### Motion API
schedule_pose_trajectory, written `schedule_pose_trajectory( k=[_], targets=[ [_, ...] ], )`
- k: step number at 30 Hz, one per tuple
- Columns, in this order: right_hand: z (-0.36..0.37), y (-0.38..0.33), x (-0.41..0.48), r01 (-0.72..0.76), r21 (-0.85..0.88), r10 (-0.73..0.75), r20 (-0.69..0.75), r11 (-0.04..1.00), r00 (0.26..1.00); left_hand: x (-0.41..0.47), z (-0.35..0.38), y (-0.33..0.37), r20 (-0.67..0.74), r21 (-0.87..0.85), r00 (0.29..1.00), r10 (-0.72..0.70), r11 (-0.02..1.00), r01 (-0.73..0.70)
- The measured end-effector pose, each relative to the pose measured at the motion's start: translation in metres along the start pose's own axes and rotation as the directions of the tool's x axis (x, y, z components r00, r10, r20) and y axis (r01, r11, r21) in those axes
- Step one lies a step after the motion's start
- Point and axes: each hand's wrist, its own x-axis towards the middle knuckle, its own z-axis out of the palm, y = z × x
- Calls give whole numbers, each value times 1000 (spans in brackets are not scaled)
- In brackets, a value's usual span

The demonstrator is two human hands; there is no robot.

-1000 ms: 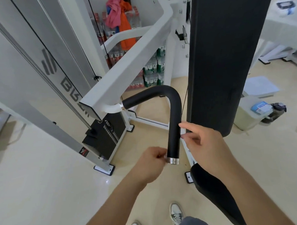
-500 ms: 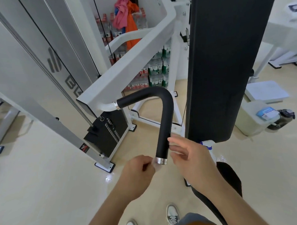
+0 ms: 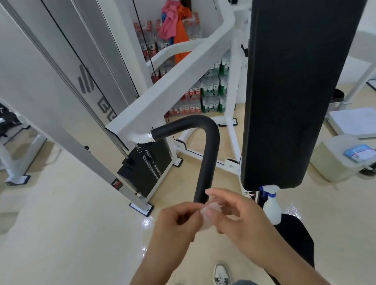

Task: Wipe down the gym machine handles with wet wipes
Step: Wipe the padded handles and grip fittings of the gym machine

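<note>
A small, crumpled, pale translucent wet wipe [image 3: 207,214] is pinched between both hands just below the lower end of the black foam-covered curved handle [image 3: 204,154]. The left hand [image 3: 177,222] is curled closed on the wipe's left edge. The right hand [image 3: 238,217] is half open, thumb and fingertips on the wipe, index finger beside the handle. A white spray bottle [image 3: 271,207] stands just to the right.
</note>
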Motion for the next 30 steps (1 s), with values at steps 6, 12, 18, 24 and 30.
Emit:
schedule_pose_trajectory(
  k=[6, 12, 18, 24, 30],
  targets=[
    [-15, -13, -28, -16, 390, 36, -43, 921, 998, -19, 12, 19, -22, -274, 999, 50, 960, -54],
    [-6, -15, -80, 26, 580, 103, -188, 814, 977, -60, 5, 9, 165, -463, 986, 19, 884, 61],
    [17, -15, -151, 138, 376, 39, -425, 916, 904, -119, 7, -10, 322, -280, 904, 282, 940, -194],
    [-2, 1, -217, 100, 343, 83, -481, 934, 873, -154, 47, 8, 281, -491, 941, 191, 870, -30],
    [-54, 14, -272, 221, 738, 166, -412, 637, 896, -178, 111, 38, 399, -466, 896, 194, 884, 16]
  ],
)
